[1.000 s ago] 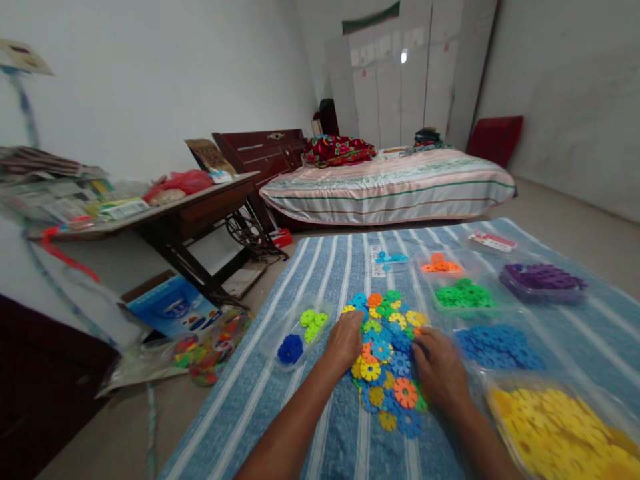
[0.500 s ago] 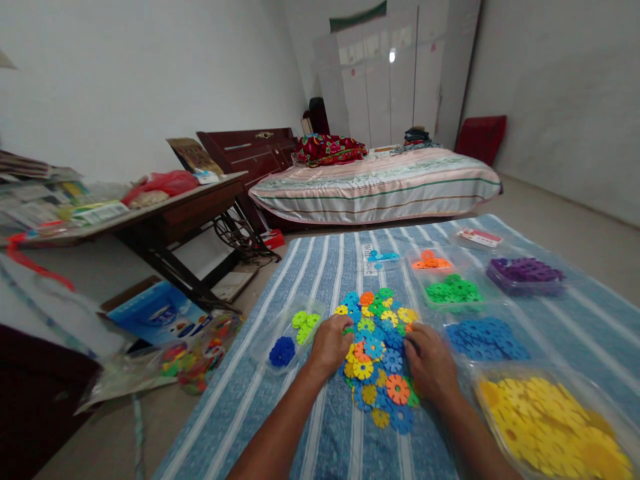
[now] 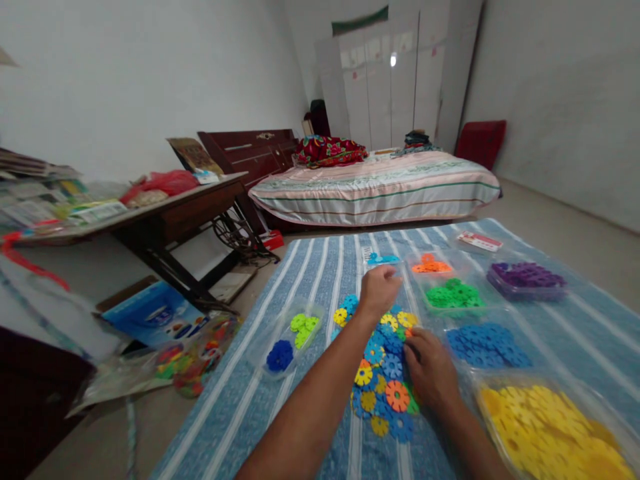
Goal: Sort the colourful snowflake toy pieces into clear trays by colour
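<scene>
A mixed pile of flower-shaped plastic discs (image 3: 393,365) in blue, yellow, orange and green lies on the striped cloth. My left hand (image 3: 381,291) is over the far end of the pile, its fingers closed; whatever they hold is hidden. Just beyond it are a few light-blue discs (image 3: 384,259) in a clear tray. At the pile's right edge rests my right hand (image 3: 431,367), fingers curled in near an orange disc, and what is in them cannot be made out. My left forearm covers part of the pile.
To the right stand clear trays of orange discs (image 3: 431,265), green discs (image 3: 454,293), purple discs (image 3: 527,275), blue discs (image 3: 487,345) and yellow discs (image 3: 555,430). A left-hand tray (image 3: 267,343) holds dark-blue and lime discs. A small box (image 3: 480,241) lies at the far right.
My left hand has moved from the pile's left side, forward and right, toward the light-blue discs. My right hand has stayed nearly in place at the right edge.
</scene>
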`<action>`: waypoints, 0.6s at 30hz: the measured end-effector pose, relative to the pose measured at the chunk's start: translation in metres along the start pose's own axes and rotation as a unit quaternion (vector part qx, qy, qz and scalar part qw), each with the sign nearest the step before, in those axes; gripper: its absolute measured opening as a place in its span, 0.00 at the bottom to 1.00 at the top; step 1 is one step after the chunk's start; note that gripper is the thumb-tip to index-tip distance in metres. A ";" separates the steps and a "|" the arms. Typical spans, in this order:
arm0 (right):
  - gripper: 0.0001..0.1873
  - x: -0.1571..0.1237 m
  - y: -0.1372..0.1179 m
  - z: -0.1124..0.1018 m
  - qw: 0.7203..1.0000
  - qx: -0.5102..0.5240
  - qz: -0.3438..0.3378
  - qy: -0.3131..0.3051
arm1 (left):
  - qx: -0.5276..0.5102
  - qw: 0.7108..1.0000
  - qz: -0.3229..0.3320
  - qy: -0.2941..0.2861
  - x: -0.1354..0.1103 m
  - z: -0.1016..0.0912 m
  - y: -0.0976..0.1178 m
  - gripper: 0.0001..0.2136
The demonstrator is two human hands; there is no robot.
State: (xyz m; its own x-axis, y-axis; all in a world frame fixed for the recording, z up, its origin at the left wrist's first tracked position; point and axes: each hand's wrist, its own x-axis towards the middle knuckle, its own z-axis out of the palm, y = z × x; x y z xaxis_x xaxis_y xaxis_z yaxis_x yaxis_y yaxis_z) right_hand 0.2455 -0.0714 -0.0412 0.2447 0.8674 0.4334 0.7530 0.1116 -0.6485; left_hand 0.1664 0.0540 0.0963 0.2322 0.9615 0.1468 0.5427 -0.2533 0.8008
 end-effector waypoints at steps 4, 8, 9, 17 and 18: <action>0.14 0.001 -0.002 0.000 1.000 -0.001 0.000 0.000 | 0.238 0.971 0.005 -0.026 -0.018 -0.029 -0.041 0.12; 0.14 0.001 -0.004 -0.001 1.000 -0.009 -0.009 0.000 | 0.342 0.936 -0.020 -0.085 -0.049 -0.047 -0.076 0.13; 0.14 0.001 -0.005 -0.001 1.000 -0.013 -0.009 0.000 | 0.350 0.932 -0.018 -0.095 -0.056 -0.048 -0.081 0.14; 0.15 0.000 -0.004 -0.002 1.000 -0.021 -0.006 -0.002 | 0.295 0.947 0.043 -0.122 -0.098 -0.059 -0.097 0.10; 0.15 0.000 -0.004 -0.003 1.000 -0.021 -0.006 -0.002 | 0.282 0.951 0.047 -0.120 -0.101 -0.060 -0.100 0.10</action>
State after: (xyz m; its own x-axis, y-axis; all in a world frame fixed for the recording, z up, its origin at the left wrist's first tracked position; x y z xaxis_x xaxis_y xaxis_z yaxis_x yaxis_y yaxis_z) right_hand 0.2443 -0.0728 -0.0371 0.2332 0.8680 0.4384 0.7803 0.1020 -0.6170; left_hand 0.0404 -0.0111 0.0362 0.4418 0.8971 0.0112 0.8416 -0.4187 0.3410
